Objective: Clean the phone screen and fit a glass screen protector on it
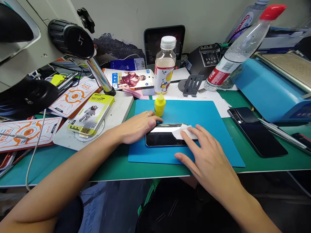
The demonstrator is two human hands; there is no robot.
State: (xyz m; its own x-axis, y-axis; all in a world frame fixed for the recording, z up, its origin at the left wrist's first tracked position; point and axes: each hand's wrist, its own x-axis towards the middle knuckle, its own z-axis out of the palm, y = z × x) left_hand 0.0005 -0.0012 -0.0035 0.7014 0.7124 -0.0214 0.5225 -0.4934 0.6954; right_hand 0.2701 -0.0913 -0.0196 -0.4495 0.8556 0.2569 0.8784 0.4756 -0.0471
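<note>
A black phone (160, 139) lies flat, screen up, on a blue mat (201, 111), a bright reflection across its glass. At its left end, my left hand (138, 127) steadies it, thumb and fingers against the upper left corner. My right hand (210, 158) presses a white tissue (179, 132) onto the right part of the screen with its fingertips; the thumb stands away from the phone. Just behind the phone, close to my left fingers, stands a small yellow bottle (159, 106).
A microscope (70, 38) and boxed parts (91, 113) crowd the left. Behind the mat stand a drink bottle (165, 66) and a metal stand (193, 85). To the right are another black phone (257, 132), a red-capped bottle (233, 55) and a blue machine (272, 87).
</note>
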